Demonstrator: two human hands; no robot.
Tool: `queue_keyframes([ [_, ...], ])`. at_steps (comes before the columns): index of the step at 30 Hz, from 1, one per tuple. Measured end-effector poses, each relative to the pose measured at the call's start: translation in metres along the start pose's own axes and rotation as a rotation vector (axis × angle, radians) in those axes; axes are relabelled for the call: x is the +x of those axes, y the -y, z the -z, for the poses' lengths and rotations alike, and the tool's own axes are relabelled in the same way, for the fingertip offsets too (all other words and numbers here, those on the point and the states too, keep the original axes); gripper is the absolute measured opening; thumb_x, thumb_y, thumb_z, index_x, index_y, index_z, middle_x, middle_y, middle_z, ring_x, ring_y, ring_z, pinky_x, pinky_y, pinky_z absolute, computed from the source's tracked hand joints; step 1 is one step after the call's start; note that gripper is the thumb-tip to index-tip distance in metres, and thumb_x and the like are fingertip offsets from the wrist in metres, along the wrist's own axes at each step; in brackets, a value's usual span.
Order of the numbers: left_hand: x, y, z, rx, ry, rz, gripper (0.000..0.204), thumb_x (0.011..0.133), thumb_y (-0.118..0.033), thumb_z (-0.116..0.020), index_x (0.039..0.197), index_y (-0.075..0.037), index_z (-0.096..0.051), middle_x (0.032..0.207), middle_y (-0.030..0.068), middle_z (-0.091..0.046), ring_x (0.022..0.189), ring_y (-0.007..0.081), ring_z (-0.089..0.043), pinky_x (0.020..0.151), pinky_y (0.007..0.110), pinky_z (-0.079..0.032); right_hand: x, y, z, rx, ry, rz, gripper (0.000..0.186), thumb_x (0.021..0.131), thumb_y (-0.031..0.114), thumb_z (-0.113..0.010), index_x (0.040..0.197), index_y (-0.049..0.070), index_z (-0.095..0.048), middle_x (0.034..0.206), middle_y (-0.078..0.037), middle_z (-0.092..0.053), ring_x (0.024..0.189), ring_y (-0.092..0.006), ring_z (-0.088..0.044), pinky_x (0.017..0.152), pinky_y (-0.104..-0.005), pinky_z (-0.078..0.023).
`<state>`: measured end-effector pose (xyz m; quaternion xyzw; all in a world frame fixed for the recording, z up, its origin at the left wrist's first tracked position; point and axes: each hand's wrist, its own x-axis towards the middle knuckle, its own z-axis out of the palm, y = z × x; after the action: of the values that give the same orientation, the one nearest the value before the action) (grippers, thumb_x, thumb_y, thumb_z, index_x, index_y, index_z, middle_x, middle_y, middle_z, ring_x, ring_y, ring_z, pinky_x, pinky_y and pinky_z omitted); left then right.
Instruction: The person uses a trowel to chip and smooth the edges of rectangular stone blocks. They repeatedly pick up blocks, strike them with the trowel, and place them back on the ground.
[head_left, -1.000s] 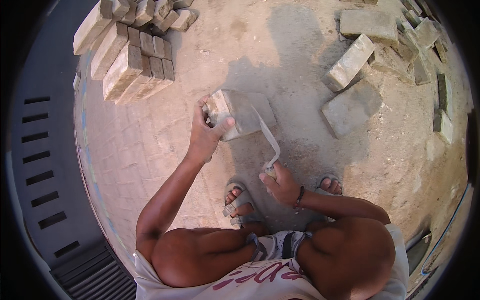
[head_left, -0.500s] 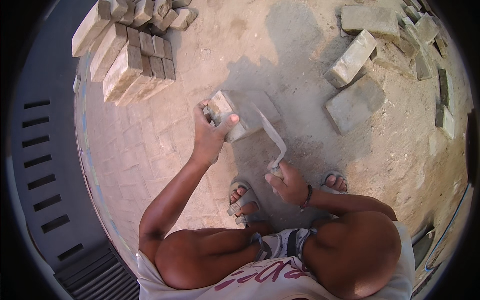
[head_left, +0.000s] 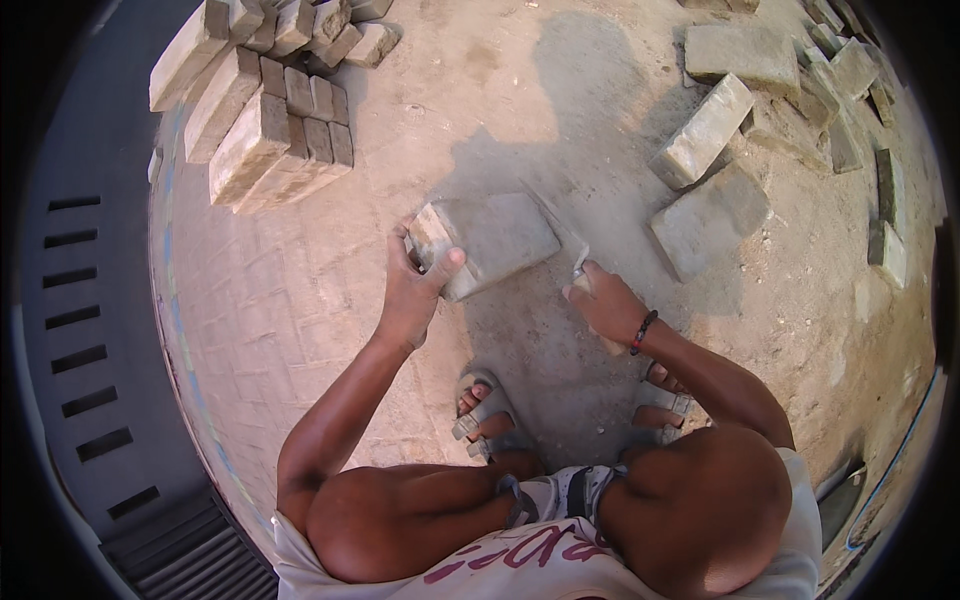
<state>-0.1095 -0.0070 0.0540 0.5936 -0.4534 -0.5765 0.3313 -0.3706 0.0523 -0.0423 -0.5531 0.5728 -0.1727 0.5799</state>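
Observation:
My left hand (head_left: 415,285) grips the near left end of a dusty grey concrete paving block (head_left: 495,240), thumb over its lighter end face. My right hand (head_left: 605,305), wearing a dark bracelet, is closed around the handle of a metal trowel (head_left: 577,240). The trowel's thin blade reaches up and left along the block's far right end; whether it touches there I cannot tell. Both hands are out over the dusty ground (head_left: 440,150), between and beyond my sandalled feet.
A stack of pavers (head_left: 250,150) stands at upper left. Loose blocks (head_left: 700,130) lie scattered at the right, one flat block (head_left: 710,220) near the trowel. A dark slotted metal panel (head_left: 75,320) runs along the left, and a blue line (head_left: 895,460) curves along the lower right.
My right hand and the trowel have moved right and upward, the blade shifting from over the block's face to its right end. The block has dropped slightly lower in the picture.

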Motion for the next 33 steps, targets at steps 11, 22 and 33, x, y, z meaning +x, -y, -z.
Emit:
queue_keyframes([
  [11,-0.008,0.006,0.015,-0.12,0.038,0.116,0.072,0.1,-0.047,-0.056,0.146,0.005,-0.034,0.139,0.0158,-0.049,0.127,0.0232,-0.051,0.104,0.036,-0.045,-0.039,0.057,-0.015,-0.094,0.053,0.261,0.042,0.096,0.031,-0.055,0.113,-0.007,-0.049,0.083,-0.03,-0.065,0.084,-0.0505,-0.064,0.076,-0.0546,-0.05],
  [22,0.011,0.029,0.053,-0.036,-0.058,0.27,0.076,0.088,-0.037,-0.073,0.14,0.005,-0.037,0.137,0.02,-0.05,0.129,0.0292,-0.05,0.109,0.043,-0.039,0.003,0.015,0.003,0.155,-0.036,-0.028,0.041,0.097,0.032,-0.058,0.113,-0.005,-0.052,0.081,-0.018,-0.065,0.066,-0.0255,-0.066,0.062,-0.0407,-0.053],
  [33,-0.035,0.09,0.089,0.151,0.118,0.164,0.089,0.066,-0.019,-0.093,0.135,0.0,-0.039,0.127,0.0126,-0.056,0.12,0.0225,-0.054,0.105,0.036,-0.043,-0.046,-0.004,-0.031,0.549,0.009,-0.081,0.028,0.1,0.03,-0.056,0.107,0.003,-0.05,0.072,-0.003,-0.054,0.052,-0.011,-0.054,0.046,-0.0289,-0.047],
])
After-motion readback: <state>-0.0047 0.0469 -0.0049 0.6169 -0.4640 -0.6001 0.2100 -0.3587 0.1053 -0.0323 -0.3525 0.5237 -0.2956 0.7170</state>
